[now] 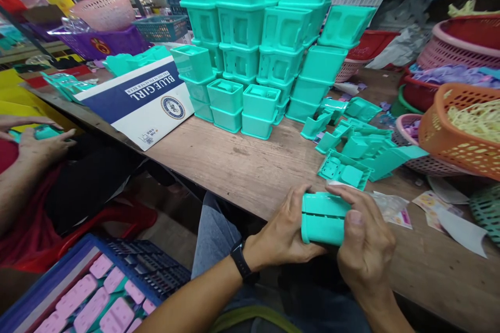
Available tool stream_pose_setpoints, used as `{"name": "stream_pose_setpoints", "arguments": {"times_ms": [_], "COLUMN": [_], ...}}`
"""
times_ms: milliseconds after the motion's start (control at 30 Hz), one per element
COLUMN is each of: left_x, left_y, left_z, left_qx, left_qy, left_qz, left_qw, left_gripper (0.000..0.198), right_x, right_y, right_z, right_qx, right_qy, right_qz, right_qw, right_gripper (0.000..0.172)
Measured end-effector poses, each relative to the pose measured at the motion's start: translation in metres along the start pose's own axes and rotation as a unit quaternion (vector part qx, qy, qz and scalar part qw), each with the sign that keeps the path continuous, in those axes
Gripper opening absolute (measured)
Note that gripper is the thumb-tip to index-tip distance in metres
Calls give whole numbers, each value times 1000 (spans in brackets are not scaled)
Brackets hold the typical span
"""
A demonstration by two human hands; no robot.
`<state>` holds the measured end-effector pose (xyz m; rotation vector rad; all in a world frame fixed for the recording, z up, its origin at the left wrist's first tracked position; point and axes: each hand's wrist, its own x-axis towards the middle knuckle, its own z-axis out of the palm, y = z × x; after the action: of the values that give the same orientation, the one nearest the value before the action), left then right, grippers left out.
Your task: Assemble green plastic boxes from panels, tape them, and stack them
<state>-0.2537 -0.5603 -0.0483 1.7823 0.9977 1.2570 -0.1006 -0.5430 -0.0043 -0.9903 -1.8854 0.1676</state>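
Observation:
A teal plastic box part [322,217] with slots on its top is held between both my hands at the near edge of the wooden table [242,164]. My left hand [283,234], with a black watch on its wrist, grips the part's left end. My right hand [365,242] wraps over its right side, thumb on top. Just beyond them lies a flat teal plate [344,169] among loose teal parts [359,135]. Stacks of finished teal boxes [265,47] rise at the back of the table.
A Blue Girl carton [136,96] lies at left. Orange [457,135], red and pink baskets crowd the right. Sticker sheets [433,203] lie near the right edge. A blue crate of pink pieces [97,291] sits low left. Another person's hands [37,138] hold a teal part at far left.

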Motion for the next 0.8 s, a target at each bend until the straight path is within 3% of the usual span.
{"name": "stream_pose_setpoints", "arguments": {"times_ms": [233,500,633,800], "left_x": [2,3,2,3], "left_y": [1,-4,-2,12], "left_z": [-1,-1,4,3], "left_qx": [-7,19,25,62], "left_qy": [-18,-12,15,21], "left_qz": [-7,23,28,-2], "left_qw": [1000,999,999,998], "left_gripper": [97,96,88,71], "right_x": [-2,-2,-1,-1], "right_y": [2,4,7,9], "right_z": [0,-4,-5,-4], "right_qx": [-6,11,-5,10], "right_qy": [14,4,-17,24], "right_qz": [-10,42,30,41], "right_qw": [1000,999,999,999], "right_gripper": [36,42,47,53]}}
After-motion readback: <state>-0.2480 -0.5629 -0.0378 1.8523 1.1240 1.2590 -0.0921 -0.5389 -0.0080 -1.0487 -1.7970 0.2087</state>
